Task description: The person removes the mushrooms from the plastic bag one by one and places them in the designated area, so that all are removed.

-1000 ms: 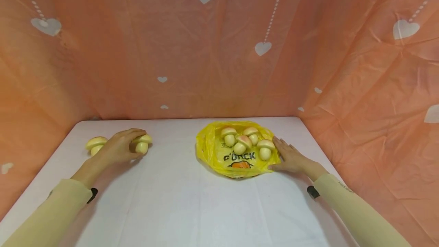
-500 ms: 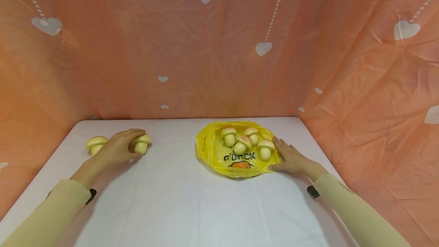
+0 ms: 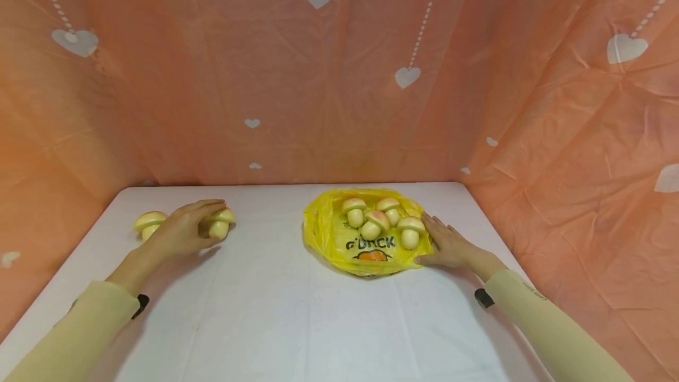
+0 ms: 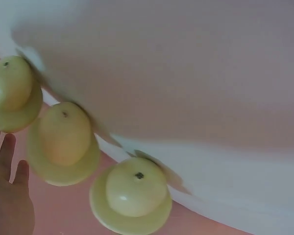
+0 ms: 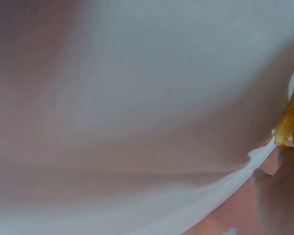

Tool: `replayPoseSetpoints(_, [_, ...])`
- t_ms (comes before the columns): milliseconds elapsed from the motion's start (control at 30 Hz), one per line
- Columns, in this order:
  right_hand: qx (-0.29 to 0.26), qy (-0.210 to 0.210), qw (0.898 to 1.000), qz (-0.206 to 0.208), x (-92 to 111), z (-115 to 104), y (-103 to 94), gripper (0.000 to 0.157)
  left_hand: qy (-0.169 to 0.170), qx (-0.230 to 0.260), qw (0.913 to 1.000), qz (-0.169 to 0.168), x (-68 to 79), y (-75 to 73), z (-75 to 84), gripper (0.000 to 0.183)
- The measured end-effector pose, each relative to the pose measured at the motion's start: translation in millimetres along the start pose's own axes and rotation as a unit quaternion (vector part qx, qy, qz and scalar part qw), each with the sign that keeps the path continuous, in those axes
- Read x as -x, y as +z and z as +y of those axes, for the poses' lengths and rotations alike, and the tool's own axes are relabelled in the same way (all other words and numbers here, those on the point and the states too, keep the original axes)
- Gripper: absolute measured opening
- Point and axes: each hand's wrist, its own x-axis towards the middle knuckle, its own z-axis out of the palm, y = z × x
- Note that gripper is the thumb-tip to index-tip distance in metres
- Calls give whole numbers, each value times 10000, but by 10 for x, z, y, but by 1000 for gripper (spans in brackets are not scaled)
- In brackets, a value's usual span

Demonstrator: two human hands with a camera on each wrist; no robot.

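Note:
In the head view my left hand curves its fingers and thumb around a pale yellow mushroom standing on the left part of the table. Another mushroom shows just left of that hand. The left wrist view has three mushrooms in a row, with the held one nearest the fingers and a middle one that the hand hides from the head camera. My right hand rests with spread, mostly straight fingers on the right rim of a yellow plastic bag. Several mushrooms with pinkish caps lie in the bag.
A white cloth covers the table. Behind it and along both sides hangs an orange curtain with white hearts. The bag lies spread out right of centre, near the table's back edge.
Both hands, the mushrooms and the bag stay practically where they were. Only the left forearm and the head view shift very slightly.

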Motion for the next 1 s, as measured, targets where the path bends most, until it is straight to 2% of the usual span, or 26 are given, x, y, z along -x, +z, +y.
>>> replayPoseSetpoints(100, [4,4,10000,-5,3,3,1,119,20,29,9999,145,-21,12,59,71])
replayPoseSetpoints(233, [-8,-5,10000,-16,9,1,-4,118,95,25,9992,379,-80,28,222,62])
replayPoseSetpoints(367, [-31,30,10000,-40,12,-5,-7,118,179,297,9978,561,-167,71,385,58])
replayPoseSetpoints(500, [-41,24,10000,-32,16,-16,-8,118,331,572,9954,691,-296,143,514,58])
replayPoseSetpoints(700, [-30,16,10000,-15,30,-29,-9,118,496,693,9941,672,-513,264,718,59])
replayPoseSetpoints(900, [-61,12,10000,-3,27,-38,-9,117,893,977,9878,820,-735,426,896,61])
replayPoseSetpoints(1000, [-115,47,9999,-31,30,-41,-15,118,986,1053,9860,832,-840,500,1011,61])
